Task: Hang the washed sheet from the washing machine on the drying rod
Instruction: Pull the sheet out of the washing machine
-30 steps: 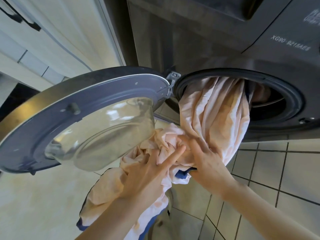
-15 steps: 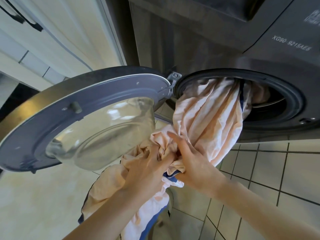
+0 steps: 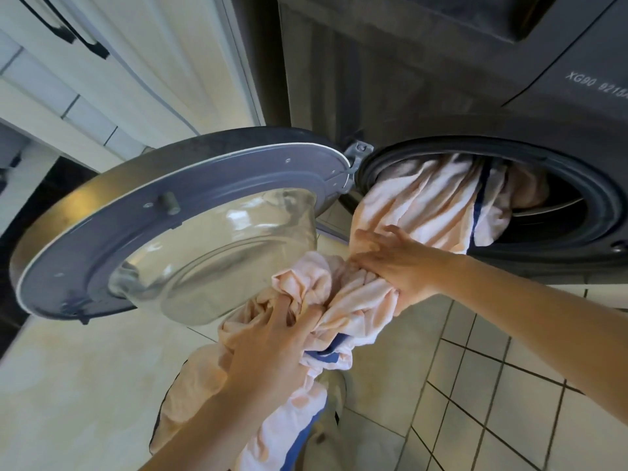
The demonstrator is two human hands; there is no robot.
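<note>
- The pale peach cotton sheet with a blue edge band (image 3: 418, 212) hangs in a thick rope out of the round drum opening of the dark grey front-loading washing machine (image 3: 509, 96); part of it is still inside the drum, the rest trails below the opening toward the pale tiled floor (image 3: 492, 385)
- The left hand (image 3: 272, 345), below and to the left of the opening, has its fingers dug into a bunched fold; the right hand (image 3: 397, 263), just under the opening's lower left rim, is closed round the gathered rope, thumb spread over the cloth
- The machine's round door with its clear glass bowl (image 3: 190, 232) stands open to the left of the opening, just beside the bundle
- The sheet looks limp and creased, probably damp and therefore heavier than it seems; it will sag, not slip
- Good holds are likely the gathered rope close to the opening, taken hand over hand; the blue band would serve later for finding an edge to spread
</note>
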